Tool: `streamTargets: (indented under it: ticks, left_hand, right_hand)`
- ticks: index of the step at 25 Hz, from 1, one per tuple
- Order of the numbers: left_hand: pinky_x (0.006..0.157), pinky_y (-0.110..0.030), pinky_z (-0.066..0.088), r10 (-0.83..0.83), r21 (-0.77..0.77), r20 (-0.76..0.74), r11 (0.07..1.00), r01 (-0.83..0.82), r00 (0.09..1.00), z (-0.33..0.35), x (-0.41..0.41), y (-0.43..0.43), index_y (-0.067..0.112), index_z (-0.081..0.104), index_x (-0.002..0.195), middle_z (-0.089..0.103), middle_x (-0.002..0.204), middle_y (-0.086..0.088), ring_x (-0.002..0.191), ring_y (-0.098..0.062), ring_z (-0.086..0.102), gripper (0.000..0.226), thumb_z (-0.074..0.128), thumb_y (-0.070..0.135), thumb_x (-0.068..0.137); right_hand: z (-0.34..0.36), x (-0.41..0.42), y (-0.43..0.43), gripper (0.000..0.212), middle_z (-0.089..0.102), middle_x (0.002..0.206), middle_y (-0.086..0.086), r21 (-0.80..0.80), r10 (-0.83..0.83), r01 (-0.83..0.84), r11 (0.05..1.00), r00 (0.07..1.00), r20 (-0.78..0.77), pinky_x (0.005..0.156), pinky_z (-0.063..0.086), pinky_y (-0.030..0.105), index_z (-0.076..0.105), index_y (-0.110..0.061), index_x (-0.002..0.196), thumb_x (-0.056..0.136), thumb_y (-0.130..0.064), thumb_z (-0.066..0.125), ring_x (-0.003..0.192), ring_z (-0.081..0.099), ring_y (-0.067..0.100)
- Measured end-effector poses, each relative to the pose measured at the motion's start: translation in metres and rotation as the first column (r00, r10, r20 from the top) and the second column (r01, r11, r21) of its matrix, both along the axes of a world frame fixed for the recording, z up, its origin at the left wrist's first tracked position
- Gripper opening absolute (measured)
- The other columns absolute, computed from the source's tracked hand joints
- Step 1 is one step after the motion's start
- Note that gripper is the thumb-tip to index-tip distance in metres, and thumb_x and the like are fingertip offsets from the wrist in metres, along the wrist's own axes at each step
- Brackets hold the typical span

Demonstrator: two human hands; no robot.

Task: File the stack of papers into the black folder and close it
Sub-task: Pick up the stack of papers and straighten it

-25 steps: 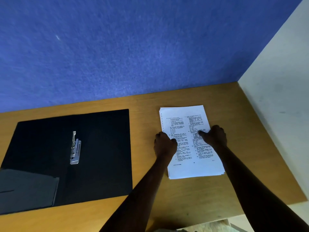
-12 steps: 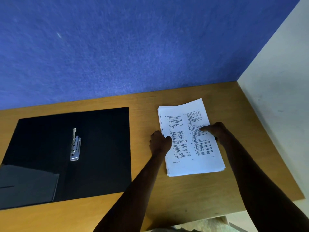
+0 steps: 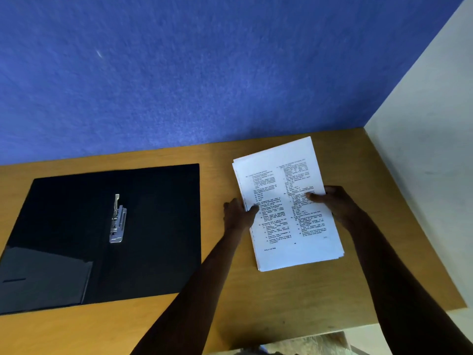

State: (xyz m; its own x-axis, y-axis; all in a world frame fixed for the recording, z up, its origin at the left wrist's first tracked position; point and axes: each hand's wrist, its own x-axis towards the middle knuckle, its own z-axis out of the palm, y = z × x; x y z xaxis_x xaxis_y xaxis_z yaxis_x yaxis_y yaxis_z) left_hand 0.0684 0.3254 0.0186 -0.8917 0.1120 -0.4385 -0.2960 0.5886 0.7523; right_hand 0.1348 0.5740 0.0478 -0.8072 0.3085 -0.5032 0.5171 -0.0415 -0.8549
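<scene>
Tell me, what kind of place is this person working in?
Probably an office or study corner. A plain wooden desk sits in the angle between a blue wall and a white wall. On the desk lies an open black folder, and both hands hold a stack of papers.

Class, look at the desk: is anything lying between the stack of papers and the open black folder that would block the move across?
Nothing visible does. Only bare table separates the stack of papers, gripped by the left hand and right hand, from the open black folder. Its metal clip lies bare.
</scene>
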Motion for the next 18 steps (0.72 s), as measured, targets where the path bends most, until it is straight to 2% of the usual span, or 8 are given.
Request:
streamTargets:
  ticks: [2,4,6,9,11,14,18]
  left_hand:
    - [0.090,-0.040,0.056,-0.013,0.146,0.009,0.989,0.011,1.000,0.009,-0.009,-0.007,0.011,0.065,0.116,0.070,0.119,-0.005,0.108,-0.023,0.066,0.045,0.074,0.038,0.082]
    - [0.090,-0.039,0.057,-0.007,0.329,0.020,0.944,0.000,1.000,0.024,-0.018,-0.015,0.014,0.068,0.114,0.072,0.118,-0.005,0.104,-0.021,0.069,0.036,0.073,0.034,0.085]
    - [0.091,-0.042,0.057,0.042,0.488,-0.028,0.873,-0.023,0.999,0.040,-0.028,-0.022,0.009,0.071,0.111,0.073,0.114,-0.009,0.102,-0.022,0.071,0.026,0.070,0.022,0.089]
    - [0.081,-0.028,0.058,0.080,0.619,-0.164,0.784,0.039,0.983,0.063,-0.036,-0.028,0.010,0.071,0.112,0.076,0.106,0.003,0.100,-0.015,0.072,0.022,0.067,0.016,0.091]
    - [0.078,-0.020,0.056,0.080,0.678,-0.229,0.728,0.101,0.970,0.074,-0.039,-0.030,0.008,0.069,0.115,0.075,0.108,0.004,0.102,-0.013,0.071,0.023,0.064,0.013,0.093]
    - [0.079,-0.021,0.056,0.107,0.683,-0.310,0.716,0.143,0.945,0.083,-0.043,-0.032,0.001,0.068,0.115,0.074,0.111,-0.005,0.102,-0.016,0.071,0.025,0.063,0.010,0.093]
    - [0.078,-0.024,0.057,0.094,0.678,-0.357,0.711,0.188,0.929,0.082,-0.042,-0.035,0.009,0.071,0.110,0.077,0.105,0.004,0.100,-0.015,0.072,0.019,0.065,0.012,0.093]
  right_hand:
    - [0.006,0.001,0.000,0.034,0.076,0.107,0.014,-0.043,0.056,-0.059,0.997,0.996,-0.070,0.086,0.057,0.054,0.076,-0.010,0.104,0.073,-0.022,0.083,0.095,0.074,0.036]
    - [0.011,-0.001,-0.001,0.036,0.075,0.112,0.015,-0.091,0.074,-0.090,0.992,0.984,-0.160,0.089,0.056,0.056,0.075,-0.011,0.109,0.076,-0.023,0.082,0.101,0.072,0.038]
    - [0.019,-0.005,-0.002,0.036,0.074,0.115,0.014,-0.120,0.056,-0.090,0.989,0.964,-0.260,0.087,0.058,0.052,0.073,-0.011,0.112,0.079,-0.023,0.080,0.104,0.071,0.037]
    - [0.036,-0.016,-0.006,0.035,0.074,0.115,0.011,-0.135,0.015,-0.072,0.988,0.924,-0.382,0.081,0.060,0.040,0.073,-0.012,0.114,0.081,-0.022,0.078,0.105,0.071,0.033]
    - [0.046,-0.023,-0.008,0.035,0.073,0.117,0.010,-0.126,0.010,-0.075,0.989,0.892,-0.453,0.081,0.059,0.035,0.072,-0.012,0.116,0.083,-0.021,0.076,0.106,0.071,0.030]
    - [0.054,-0.027,-0.011,0.034,0.072,0.120,0.009,-0.129,0.001,-0.078,0.989,0.860,-0.511,0.083,0.059,0.035,0.070,-0.013,0.119,0.086,-0.019,0.073,0.108,0.070,0.029]
    - [0.047,-0.028,-0.016,0.033,0.071,0.122,0.006,-0.134,-0.005,-0.080,0.988,0.843,-0.538,0.086,0.058,0.033,0.070,-0.016,0.119,0.086,-0.018,0.071,0.112,0.068,0.026]
